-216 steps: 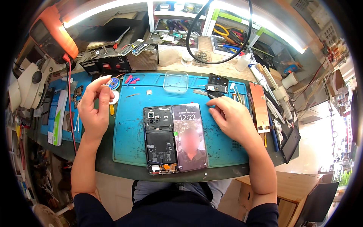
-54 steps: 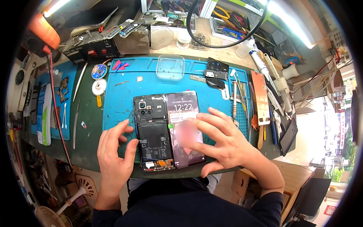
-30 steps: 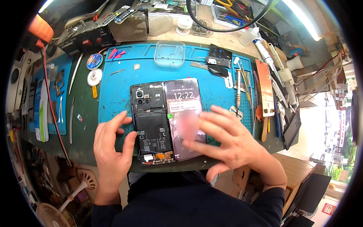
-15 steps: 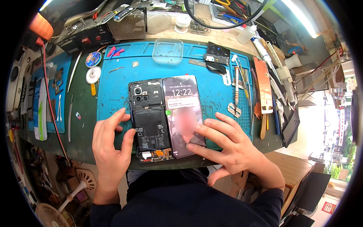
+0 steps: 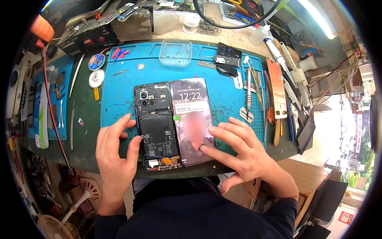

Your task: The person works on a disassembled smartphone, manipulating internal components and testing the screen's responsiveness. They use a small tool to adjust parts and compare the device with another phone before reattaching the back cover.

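Note:
An opened phone body (image 5: 158, 127) lies on the blue work mat, its camera cluster, black battery and lower circuit parts exposed. Right beside it lies a lit phone screen (image 5: 191, 99) showing a lock screen. My left hand (image 5: 117, 155) curves along the body's left edge, thumb and fingers apart and holding nothing; whether the fingertips touch the edge I cannot tell. Over the lower right of the screen, my right hand (image 5: 242, 151) has its fingers spread, a fingertip at the glass near the bottom and the thumb off the screen's edge.
Across the blue mat (image 5: 119, 91) are a clear plastic box (image 5: 175, 53), a removed phone back part (image 5: 228, 55), a razor blade (image 5: 246, 115) and a screwdriver (image 5: 249, 89). A solder spool (image 5: 96, 62) sits to the left. Copper-coloured plate (image 5: 274, 85) and several tools line the right.
My right hand has shifted slightly, its lower fingertip moving up and right on the screen. A round mark now shows near the screen's bottom. My left hand stays in place.

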`<state>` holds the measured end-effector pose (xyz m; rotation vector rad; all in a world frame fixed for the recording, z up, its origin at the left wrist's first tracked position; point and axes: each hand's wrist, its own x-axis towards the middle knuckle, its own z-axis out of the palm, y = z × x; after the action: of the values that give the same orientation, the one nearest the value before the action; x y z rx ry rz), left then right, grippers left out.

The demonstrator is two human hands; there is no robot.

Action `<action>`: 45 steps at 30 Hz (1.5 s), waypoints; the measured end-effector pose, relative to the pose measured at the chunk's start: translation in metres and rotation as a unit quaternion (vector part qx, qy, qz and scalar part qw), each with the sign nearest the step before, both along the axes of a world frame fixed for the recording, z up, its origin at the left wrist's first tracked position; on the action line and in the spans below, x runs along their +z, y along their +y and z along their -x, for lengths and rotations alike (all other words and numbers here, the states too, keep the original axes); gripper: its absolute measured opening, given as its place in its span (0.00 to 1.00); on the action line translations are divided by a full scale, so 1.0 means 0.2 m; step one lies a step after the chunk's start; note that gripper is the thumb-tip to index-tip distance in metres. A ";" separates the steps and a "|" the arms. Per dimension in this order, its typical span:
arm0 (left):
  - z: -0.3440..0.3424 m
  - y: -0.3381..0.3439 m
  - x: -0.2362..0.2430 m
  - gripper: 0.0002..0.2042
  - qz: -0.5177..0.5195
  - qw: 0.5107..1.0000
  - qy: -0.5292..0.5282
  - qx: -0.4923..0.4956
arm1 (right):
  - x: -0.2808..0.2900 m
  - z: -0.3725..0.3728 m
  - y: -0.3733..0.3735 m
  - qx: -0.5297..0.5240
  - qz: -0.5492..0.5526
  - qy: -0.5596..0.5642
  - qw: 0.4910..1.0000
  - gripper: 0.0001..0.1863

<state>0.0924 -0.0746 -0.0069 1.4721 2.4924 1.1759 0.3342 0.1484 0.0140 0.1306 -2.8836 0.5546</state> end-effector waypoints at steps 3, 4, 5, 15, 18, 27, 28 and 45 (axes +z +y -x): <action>0.00 0.00 0.00 0.24 -0.001 1.000 0.001 -0.001 | -0.02 0.00 0.01 -0.005 -0.013 0.023 1.000 0.50; 0.00 0.00 0.00 0.24 0.000 1.000 0.001 -0.002 | -0.02 0.00 0.01 0.001 -0.018 0.020 1.000 0.50; 0.00 0.00 0.00 0.24 0.001 1.000 0.002 -0.001 | -0.02 0.00 0.01 0.007 -0.023 0.017 1.000 0.50; 0.00 -0.01 0.00 0.23 0.013 1.000 -0.008 -0.001 | 0.02 -0.04 0.07 -0.017 -0.038 0.025 0.999 0.46; -0.01 -0.01 0.00 0.22 0.016 1.000 -0.019 0.016 | 0.05 0.02 0.09 -0.041 -0.033 0.030 0.998 0.46; -0.08 0.01 0.01 0.17 0.049 0.997 -0.002 0.053 | 0.02 0.19 0.16 -0.003 -0.090 -0.019 0.996 0.45; -0.08 0.01 0.02 0.16 0.043 0.998 -0.005 0.055 | 0.03 0.19 0.17 -0.036 -0.122 -0.011 0.992 0.47; -0.09 0.03 0.03 0.16 0.069 0.993 -0.023 0.087 | -0.01 0.17 0.18 -0.085 -0.107 0.056 0.989 0.48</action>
<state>0.1104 -0.0684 -0.0012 1.2018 2.6549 1.0199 0.2993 0.1844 0.0122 -0.0525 -2.8020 0.1987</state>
